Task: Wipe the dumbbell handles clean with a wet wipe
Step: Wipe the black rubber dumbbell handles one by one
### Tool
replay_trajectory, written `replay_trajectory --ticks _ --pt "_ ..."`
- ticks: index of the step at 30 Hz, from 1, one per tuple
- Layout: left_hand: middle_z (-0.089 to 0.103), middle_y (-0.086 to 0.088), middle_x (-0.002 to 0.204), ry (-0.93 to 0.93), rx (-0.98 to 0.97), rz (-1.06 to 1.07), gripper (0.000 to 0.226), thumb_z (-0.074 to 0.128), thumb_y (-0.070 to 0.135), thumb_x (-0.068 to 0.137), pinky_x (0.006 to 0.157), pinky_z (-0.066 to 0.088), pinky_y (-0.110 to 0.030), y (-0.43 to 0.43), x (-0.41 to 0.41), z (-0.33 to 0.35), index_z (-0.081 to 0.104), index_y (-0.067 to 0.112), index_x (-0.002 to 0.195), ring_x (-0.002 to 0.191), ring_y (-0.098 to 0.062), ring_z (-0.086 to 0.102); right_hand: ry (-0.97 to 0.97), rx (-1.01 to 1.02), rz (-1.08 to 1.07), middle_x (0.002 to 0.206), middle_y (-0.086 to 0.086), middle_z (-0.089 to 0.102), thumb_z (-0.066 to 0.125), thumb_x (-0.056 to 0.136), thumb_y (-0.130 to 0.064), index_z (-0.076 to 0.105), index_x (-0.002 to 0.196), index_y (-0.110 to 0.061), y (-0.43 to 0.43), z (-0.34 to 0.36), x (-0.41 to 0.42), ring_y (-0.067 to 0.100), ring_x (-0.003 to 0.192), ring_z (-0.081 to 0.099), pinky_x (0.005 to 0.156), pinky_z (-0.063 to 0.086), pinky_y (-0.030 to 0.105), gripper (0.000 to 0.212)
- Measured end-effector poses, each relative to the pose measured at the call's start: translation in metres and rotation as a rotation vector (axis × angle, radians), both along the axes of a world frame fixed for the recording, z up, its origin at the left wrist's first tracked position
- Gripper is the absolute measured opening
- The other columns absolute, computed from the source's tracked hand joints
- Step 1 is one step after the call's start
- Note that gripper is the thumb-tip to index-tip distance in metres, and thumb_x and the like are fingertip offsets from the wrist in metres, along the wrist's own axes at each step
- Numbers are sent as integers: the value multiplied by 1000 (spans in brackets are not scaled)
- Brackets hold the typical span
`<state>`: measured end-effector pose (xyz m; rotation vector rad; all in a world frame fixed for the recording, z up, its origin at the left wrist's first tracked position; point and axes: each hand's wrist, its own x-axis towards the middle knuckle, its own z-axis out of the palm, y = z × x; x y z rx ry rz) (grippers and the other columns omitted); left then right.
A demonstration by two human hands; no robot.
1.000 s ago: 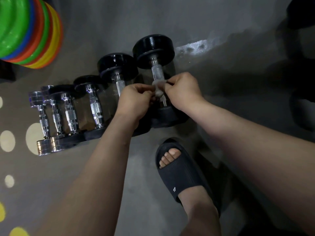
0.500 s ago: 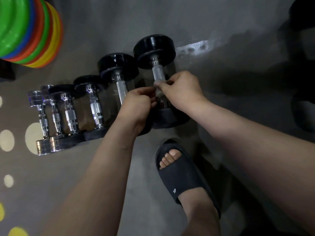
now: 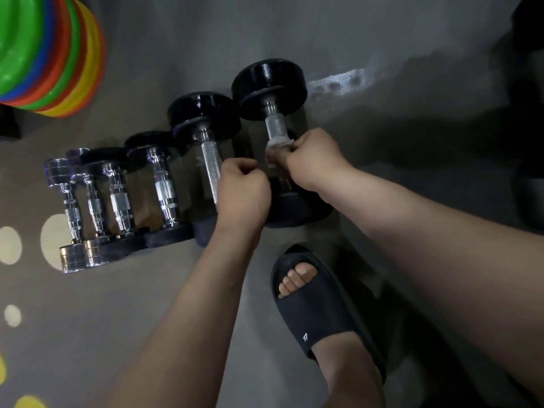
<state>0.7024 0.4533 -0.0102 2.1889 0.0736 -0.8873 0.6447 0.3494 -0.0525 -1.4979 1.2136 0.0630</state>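
Smaller dumbbells point(image 3: 123, 201) are lined up at nine o'clock. The grip of the left hand point(image 3: 244, 189) is curled, possibly on a wipe end. At twelve o'clock the wet wipe point(image 3: 278, 142) is pinched round the handle point(image 3: 275, 125) of the largest dumbbell point(image 3: 269, 81) by the right hand point(image 3: 312, 160).

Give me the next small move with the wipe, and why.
Probably slide the right hand along toward the far head: it grips the wet wipe on the biggest dumbbell's handle, and bare knurling shows beyond the wipe.
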Motion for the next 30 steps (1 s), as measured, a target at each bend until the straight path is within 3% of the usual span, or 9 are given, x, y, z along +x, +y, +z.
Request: replay_trajectory --ticks 5,11,14,18,20,23,24,27,30 --pt "71 -5 97 -40 40 -97 27 45 29 69 83 59 -55 2 -3 3 55 29 94 94 -25 70 -54 92 -40 71 8 74 80 72 -33 75 74 -8 -10 4 10 24 70 72 69 60 39 26" --pt "69 -6 90 -55 73 -184 18 46 32 70 61 52 -44 3 -2 7 55 26 85 81 -29 65 -131 75 -72 81 3 70 65 93 -26 73 98 -3 -34 13 37 18 82 68 63 50 21 25" --pt "70 -11 93 -36 58 -191 15 47 30 71 56 48 -39 3 -2 10 54 25 83 74 -26 61 -22 -23 102 99 12 69 54 99 -40 66 104 -4 -30 9 29 30 95 66 69 43 26 38" --pt "65 -10 86 25 29 -141 6 48 25 75 52 43 -40 3 -1 11 52 26 80 70 -25 57 72 -25 384 74 -3 47 41 107 -35 50 79 -16 -21 9 2 20 82 50 55 34 24 35" --pt "63 -8 85 37 24 -148 5 48 22 80 52 42 -40 3 -1 11 52 26 81 70 -24 55 76 -12 418 78 -2 51 41 107 -33 54 87 -14 -25 14 7 19 86 52 64 39 29 31" --pt "62 -6 81 4 22 -186 5 53 19 84 49 45 -38 5 3 10 55 23 82 67 -23 55 40 35 276 113 11 67 50 103 -35 62 119 -2 -32 17 27 27 109 63 90 50 32 39" --pt "62 -6 79 -2 19 -190 4 55 18 85 49 46 -38 6 4 9 56 21 83 66 -23 56 12 42 222 111 10 68 53 102 -36 63 119 -3 -33 17 29 25 106 64 88 50 29 38" --pt "67 -11 80 23 1 -178 3 57 19 84 52 47 -38 10 9 6 59 18 86 66 -22 57 -92 4 120 67 -5 56 57 101 -30 65 86 -11 -34 8 16 3 62 54 55 38 19 26" --pt "73 -13 90 49 -32 -148 4 56 21 79 57 49 -39 12 12 2 60 23 79 71 -23 61 -153 -17 -38 57 -9 50 66 95 -23 64 67 -15 -36 -1 -1 -1 49 44 52 34 20 29"
